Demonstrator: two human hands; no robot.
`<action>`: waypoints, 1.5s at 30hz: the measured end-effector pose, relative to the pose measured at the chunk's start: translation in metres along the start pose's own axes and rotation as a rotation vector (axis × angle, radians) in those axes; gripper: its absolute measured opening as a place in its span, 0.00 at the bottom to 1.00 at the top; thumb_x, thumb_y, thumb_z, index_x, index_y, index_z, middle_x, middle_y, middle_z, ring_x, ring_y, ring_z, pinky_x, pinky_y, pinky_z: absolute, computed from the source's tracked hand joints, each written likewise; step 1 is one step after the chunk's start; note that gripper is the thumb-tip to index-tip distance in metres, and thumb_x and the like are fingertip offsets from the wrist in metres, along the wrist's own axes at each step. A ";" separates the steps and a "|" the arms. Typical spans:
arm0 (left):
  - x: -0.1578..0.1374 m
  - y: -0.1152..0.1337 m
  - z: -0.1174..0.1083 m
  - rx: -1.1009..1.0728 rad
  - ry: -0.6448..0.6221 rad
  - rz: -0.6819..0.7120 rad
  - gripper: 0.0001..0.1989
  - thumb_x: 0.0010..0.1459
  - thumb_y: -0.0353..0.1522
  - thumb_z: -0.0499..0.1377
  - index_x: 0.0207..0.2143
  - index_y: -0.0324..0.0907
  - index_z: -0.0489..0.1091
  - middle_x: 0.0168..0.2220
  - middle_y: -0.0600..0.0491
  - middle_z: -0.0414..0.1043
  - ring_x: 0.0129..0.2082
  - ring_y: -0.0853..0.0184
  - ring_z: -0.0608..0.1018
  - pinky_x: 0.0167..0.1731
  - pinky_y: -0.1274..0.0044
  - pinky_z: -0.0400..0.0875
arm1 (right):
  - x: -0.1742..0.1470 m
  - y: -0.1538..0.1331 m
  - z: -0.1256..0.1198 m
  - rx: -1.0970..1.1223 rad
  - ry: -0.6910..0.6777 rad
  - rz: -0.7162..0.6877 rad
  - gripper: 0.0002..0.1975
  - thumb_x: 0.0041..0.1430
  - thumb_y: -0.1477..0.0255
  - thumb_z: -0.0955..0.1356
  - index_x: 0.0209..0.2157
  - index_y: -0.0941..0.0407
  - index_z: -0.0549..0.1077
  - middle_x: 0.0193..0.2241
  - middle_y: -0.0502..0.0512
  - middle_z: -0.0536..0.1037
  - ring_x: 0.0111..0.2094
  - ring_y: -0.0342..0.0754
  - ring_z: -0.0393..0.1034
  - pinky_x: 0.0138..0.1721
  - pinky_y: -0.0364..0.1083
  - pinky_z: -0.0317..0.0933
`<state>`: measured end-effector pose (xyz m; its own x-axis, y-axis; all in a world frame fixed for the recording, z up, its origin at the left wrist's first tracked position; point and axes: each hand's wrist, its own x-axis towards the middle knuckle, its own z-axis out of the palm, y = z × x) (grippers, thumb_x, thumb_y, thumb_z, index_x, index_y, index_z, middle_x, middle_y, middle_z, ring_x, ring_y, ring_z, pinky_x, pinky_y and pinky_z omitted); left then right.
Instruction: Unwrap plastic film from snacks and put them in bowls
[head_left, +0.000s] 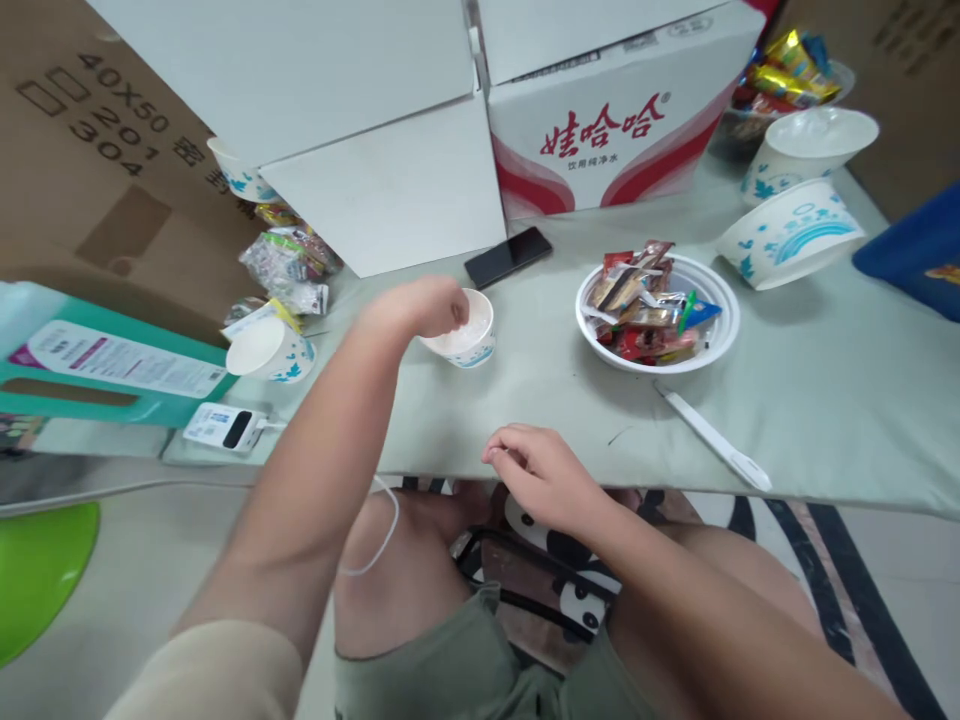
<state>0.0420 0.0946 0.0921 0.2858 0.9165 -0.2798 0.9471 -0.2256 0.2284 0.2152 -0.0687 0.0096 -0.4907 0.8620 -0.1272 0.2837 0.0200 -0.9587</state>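
My left hand [435, 304] reaches over the near-left rim of a small white paper cup [474, 351] with a blue print. Its fingers are closed and point down into the cup; anything they hold is hidden. Something pale and shiny lies in the cup, too blurred to name. My right hand [541, 474] hovers at the table's front edge, thumb and fingers curled together, and whatever might be in them cannot be made out. To its right lies a white-handled knife-like tool [716, 440], its tip near a white bowl [656, 366] of wrapped snacks [637, 305].
A black phone [508, 257] lies before white cartons [600, 150]. On the left are another paper cup [289, 352], a green jug [112, 365] and a white device [225, 427] with a cable. Paper tubs [799, 235] stand at right, near a blue object [919, 255].
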 end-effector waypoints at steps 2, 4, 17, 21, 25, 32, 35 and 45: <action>-0.036 0.019 -0.001 -0.311 0.419 -0.025 0.11 0.48 0.21 0.56 0.24 0.43 0.73 0.24 0.54 0.73 0.29 0.65 0.75 0.33 0.75 0.65 | 0.003 0.001 0.005 -0.003 -0.010 -0.014 0.09 0.60 0.76 0.63 0.30 0.56 0.75 0.29 0.52 0.77 0.31 0.45 0.68 0.34 0.44 0.57; -0.073 0.045 0.018 -0.654 0.807 0.032 0.11 0.52 0.21 0.53 0.26 0.43 0.71 0.23 0.55 0.71 0.25 0.69 0.74 0.28 0.77 0.66 | 0.007 0.002 0.010 0.001 -0.006 -0.024 0.09 0.61 0.74 0.62 0.29 0.56 0.73 0.28 0.52 0.76 0.31 0.45 0.68 0.34 0.44 0.57; -0.119 0.008 0.089 -1.092 0.877 0.063 0.12 0.55 0.20 0.55 0.35 0.42 0.74 0.39 0.51 0.74 0.32 0.71 0.74 0.32 0.79 0.69 | 0.014 0.015 0.034 -0.219 0.238 -0.037 0.09 0.61 0.64 0.65 0.36 0.55 0.71 0.20 0.45 0.67 0.22 0.43 0.63 0.26 0.43 0.61; -0.138 -0.029 0.088 -1.278 0.978 -0.037 0.16 0.54 0.19 0.53 0.37 0.43 0.75 0.46 0.48 0.73 0.43 0.68 0.76 0.41 0.77 0.72 | 0.022 -0.010 0.043 -0.313 0.200 -0.088 0.08 0.63 0.64 0.66 0.38 0.54 0.71 0.25 0.50 0.75 0.27 0.45 0.72 0.30 0.44 0.67; -0.155 -0.058 0.083 -1.563 1.034 -0.160 0.11 0.55 0.22 0.56 0.37 0.44 0.74 0.47 0.48 0.72 0.45 0.67 0.75 0.42 0.76 0.72 | 0.086 -0.068 0.068 -0.371 0.090 -0.239 0.05 0.63 0.67 0.66 0.37 0.53 0.72 0.33 0.54 0.79 0.33 0.46 0.74 0.35 0.45 0.69; -0.159 -0.084 0.085 -1.815 1.232 -0.298 0.06 0.56 0.25 0.58 0.36 0.44 0.70 0.39 0.52 0.68 0.40 0.69 0.74 0.44 0.76 0.70 | 0.317 -0.106 0.151 -0.459 0.135 -0.202 0.13 0.54 0.73 0.67 0.43 0.55 0.72 0.45 0.58 0.79 0.44 0.51 0.75 0.49 0.51 0.68; -0.158 -0.095 0.089 -1.872 1.219 -0.311 0.06 0.56 0.25 0.58 0.36 0.44 0.69 0.39 0.52 0.67 0.41 0.69 0.73 0.46 0.76 0.70 | 0.393 -0.096 0.182 -0.411 0.242 -0.013 0.23 0.54 0.67 0.70 0.52 0.56 0.70 0.50 0.62 0.77 0.49 0.55 0.74 0.52 0.55 0.67; -0.156 -0.111 0.097 -1.910 1.164 -0.303 0.05 0.56 0.25 0.57 0.35 0.42 0.67 0.39 0.50 0.68 0.39 0.68 0.73 0.45 0.74 0.71 | 0.421 -0.080 0.198 -0.610 0.216 0.044 0.27 0.44 0.58 0.76 0.41 0.60 0.70 0.46 0.64 0.73 0.55 0.62 0.66 0.55 0.61 0.62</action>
<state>-0.0937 -0.0554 0.0200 -0.6516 0.7460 -0.1374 -0.4747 -0.2597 0.8410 -0.1772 0.1928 -0.0172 -0.3091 0.9498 -0.0483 0.7481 0.2114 -0.6290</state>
